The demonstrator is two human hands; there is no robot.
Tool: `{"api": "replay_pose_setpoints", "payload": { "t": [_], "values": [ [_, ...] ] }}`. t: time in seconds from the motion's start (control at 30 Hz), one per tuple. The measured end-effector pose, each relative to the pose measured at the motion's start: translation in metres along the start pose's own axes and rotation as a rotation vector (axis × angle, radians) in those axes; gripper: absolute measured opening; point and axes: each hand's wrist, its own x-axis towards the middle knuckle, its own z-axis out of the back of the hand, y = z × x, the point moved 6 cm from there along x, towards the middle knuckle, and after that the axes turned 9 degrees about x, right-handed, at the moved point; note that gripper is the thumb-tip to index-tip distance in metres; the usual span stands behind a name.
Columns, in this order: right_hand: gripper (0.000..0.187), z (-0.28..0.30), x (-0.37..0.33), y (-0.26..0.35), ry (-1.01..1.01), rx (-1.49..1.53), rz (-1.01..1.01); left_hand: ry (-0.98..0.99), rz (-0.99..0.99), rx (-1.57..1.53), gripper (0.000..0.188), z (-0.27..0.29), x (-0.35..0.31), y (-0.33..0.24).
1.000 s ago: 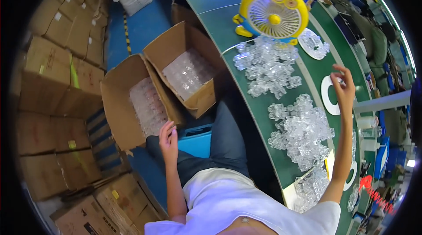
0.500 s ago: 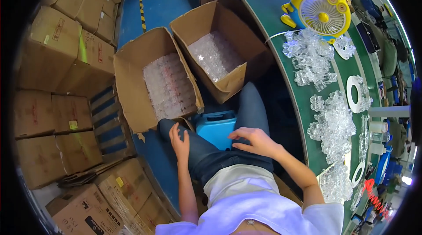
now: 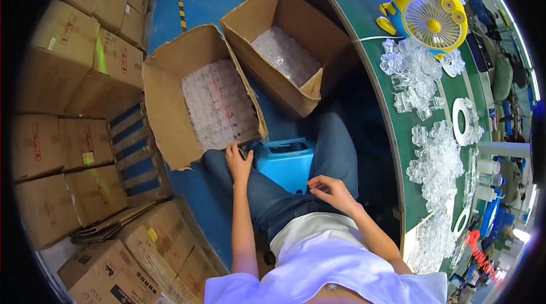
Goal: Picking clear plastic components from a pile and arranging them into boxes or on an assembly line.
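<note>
Your left hand (image 3: 240, 166)'s just up by the carton (image 3: 168, 85)'s near edge, nearer those clear parts (image 3: 210, 102); right hand (image 3: 336, 192)'s lap-side, both grips apart.

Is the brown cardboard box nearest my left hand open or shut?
Open: nothing covers the top of the brown cardboard box, so a bed of small translucent pieces shows inside, between its walls.

The left hand (image 3: 239, 164) is near an open carton (image 3: 169, 91), the right hand (image 3: 334, 192) beside a blue plastic object (image 3: 287, 171).
</note>
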Motion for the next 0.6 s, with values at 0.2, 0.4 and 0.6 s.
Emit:
{"api": "replay_pose_setpoints", "payload": {
  "t": [0.2, 0.4, 0.6],
  "values": [
    [0.017, 0.016, 0.03, -0.014, -0.035, -0.008, 0.045, 0.38, -0.006, 0.299, 0.066, -0.047, 0.007, -0.014],
    [0.018, 0.031, 0.042, -0.018, -0.093, 0.044, 0.105, 0.195, -0.002, 0.235, 0.06, -0.011, -0.025, -0.027],
    [0.021, 0.052, 0.053, -0.035, -0.133, 0.144, 0.151, -0.028, 0.051, 0.116, 0.055, 0.042, -0.072, -0.028]
  ]
}}
